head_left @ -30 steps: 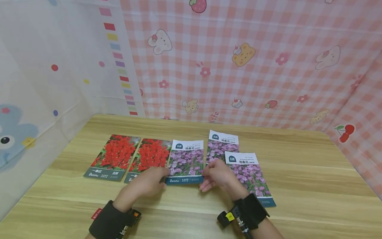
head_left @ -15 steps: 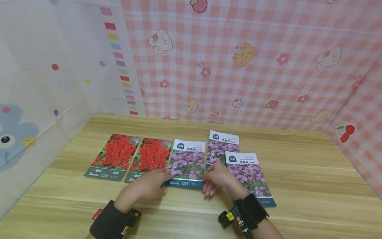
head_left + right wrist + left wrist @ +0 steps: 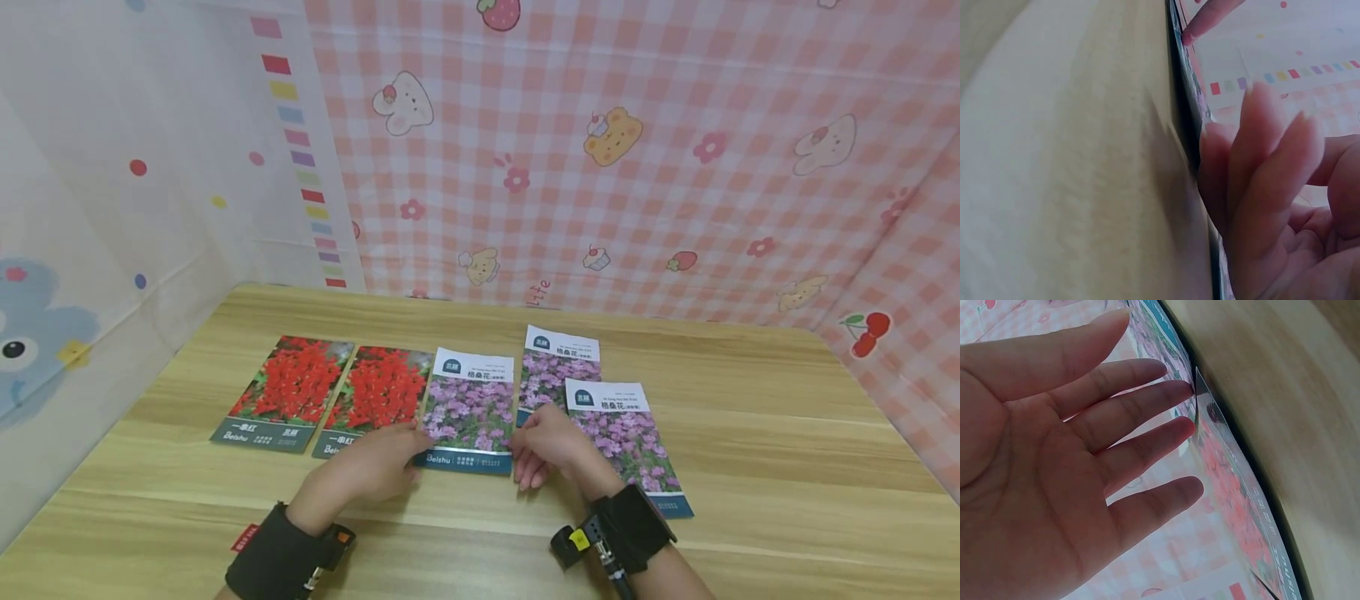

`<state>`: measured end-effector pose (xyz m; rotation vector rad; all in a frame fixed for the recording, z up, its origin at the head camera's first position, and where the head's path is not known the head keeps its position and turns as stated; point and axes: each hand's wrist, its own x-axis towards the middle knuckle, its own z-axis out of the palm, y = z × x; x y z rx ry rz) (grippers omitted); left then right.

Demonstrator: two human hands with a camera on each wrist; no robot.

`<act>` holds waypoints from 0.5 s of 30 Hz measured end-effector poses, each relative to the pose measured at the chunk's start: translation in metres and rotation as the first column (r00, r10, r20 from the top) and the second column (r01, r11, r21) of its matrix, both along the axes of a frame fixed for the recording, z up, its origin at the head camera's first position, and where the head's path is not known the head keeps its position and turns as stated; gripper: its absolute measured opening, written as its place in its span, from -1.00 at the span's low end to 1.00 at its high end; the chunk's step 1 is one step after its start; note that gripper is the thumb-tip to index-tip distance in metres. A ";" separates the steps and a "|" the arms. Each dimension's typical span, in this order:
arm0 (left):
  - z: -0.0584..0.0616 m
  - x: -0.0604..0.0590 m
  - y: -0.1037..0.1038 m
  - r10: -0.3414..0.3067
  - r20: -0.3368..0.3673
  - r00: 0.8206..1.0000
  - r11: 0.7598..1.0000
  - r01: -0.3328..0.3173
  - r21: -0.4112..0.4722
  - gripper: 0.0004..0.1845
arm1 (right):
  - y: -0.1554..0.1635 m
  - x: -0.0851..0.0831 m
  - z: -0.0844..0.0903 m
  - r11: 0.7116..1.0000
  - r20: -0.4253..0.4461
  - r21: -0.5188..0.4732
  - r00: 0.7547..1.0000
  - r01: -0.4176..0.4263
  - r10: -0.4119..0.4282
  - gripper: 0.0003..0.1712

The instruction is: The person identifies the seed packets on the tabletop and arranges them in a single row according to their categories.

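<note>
Head view shows both hands at the near edge of one purple-flower seed packet (image 3: 468, 412), which lies flat on the wooden table (image 3: 750, 433), third in a row from the left. Left hand (image 3: 375, 467) covers the packet's lower left corner and also hides the lower right corner of the second red packet (image 3: 378, 392); right hand (image 3: 551, 446) covers the lower right corner and part of the overlapping purple packet (image 3: 626, 437) beside it. Grip: in the left wrist view the left hand (image 3: 1079, 469) is flat, fingers straight and spread, the middle fingertip touching a packet corner, nothing clasped. In the right wrist view the right hand (image 3: 1272, 206) has bent fingers (image 3: 1254, 162) against the packet's edge — whether they pinch it or merely rest there cannot be told, the view being blurred and close. Packet print is illegible in both wrist views. Count: five packets in all — two red-flower, the first red packet (image 3: 288, 392) at far left, and three purple-flower, of which the rear purple packet (image 3: 558, 362) is partly overlapped by its neighbour. Two dark wristbands, one per forearm, both cut off at the bottom edge. Printed cloths back the table, a pink checked cloth (image 3: 675, 167) and a pale one at left
</note>
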<state>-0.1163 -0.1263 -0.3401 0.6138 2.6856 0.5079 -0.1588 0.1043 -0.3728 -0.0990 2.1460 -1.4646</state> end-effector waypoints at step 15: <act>0.005 0.005 0.005 -0.008 -0.043 0.999 1.000 0.009 0.022 -0.52 | 0.021 -0.004 0.029 0.998 -0.128 -0.058 0.991 0.021 -0.028 -0.76</act>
